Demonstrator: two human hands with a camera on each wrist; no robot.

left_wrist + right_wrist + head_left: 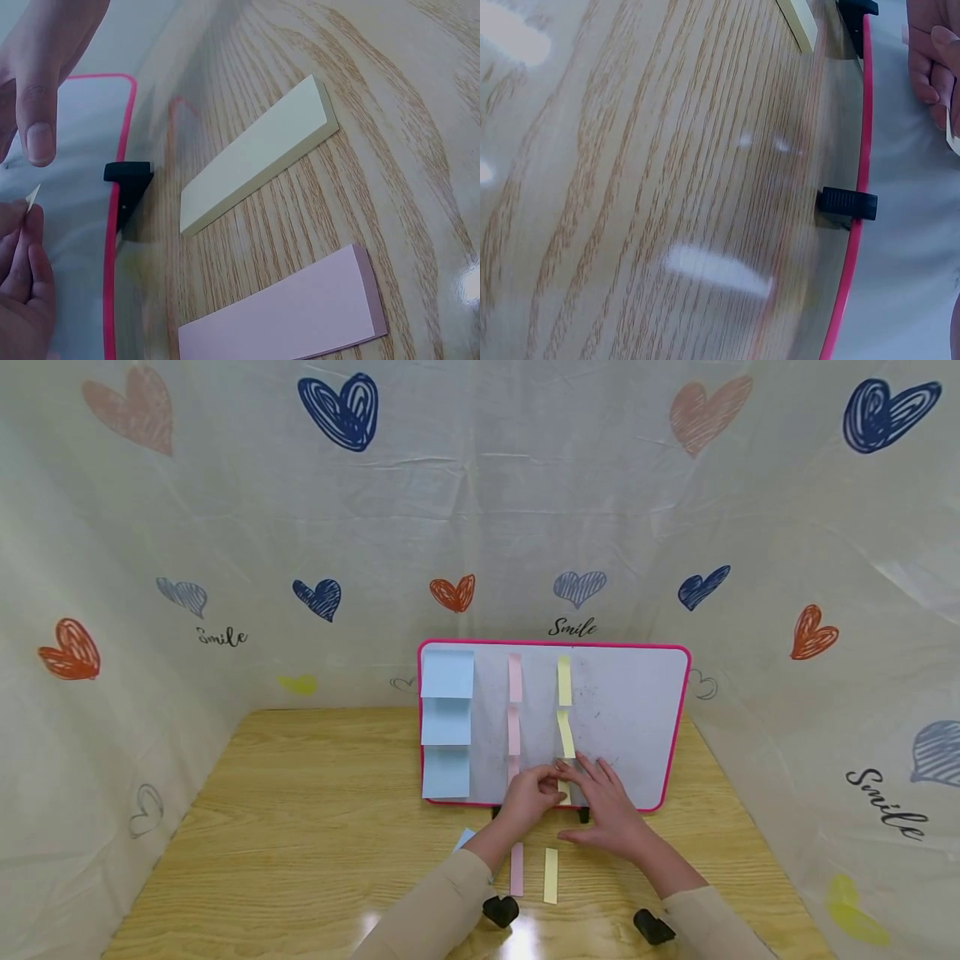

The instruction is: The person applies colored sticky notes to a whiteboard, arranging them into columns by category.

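Note:
A pink-framed whiteboard stands upright, tilted back, on the wooden table. My left hand pinches the lower part of a yellow sticky strip between thumb and fingertips, low on the board. The strip's end curls out from the board in the left wrist view. My right hand has its fingers spread, with fingertips at the upper end of this strip and the thumb held apart below. Above it are two more yellow strips in a column. Part of a pink strip is hidden behind my left hand.
Blue square notes and pink strips form columns on the board's left. Pads of yellow strips and pink strips lie in front; a blue pad is mostly covered by my left arm. Black feet support the board.

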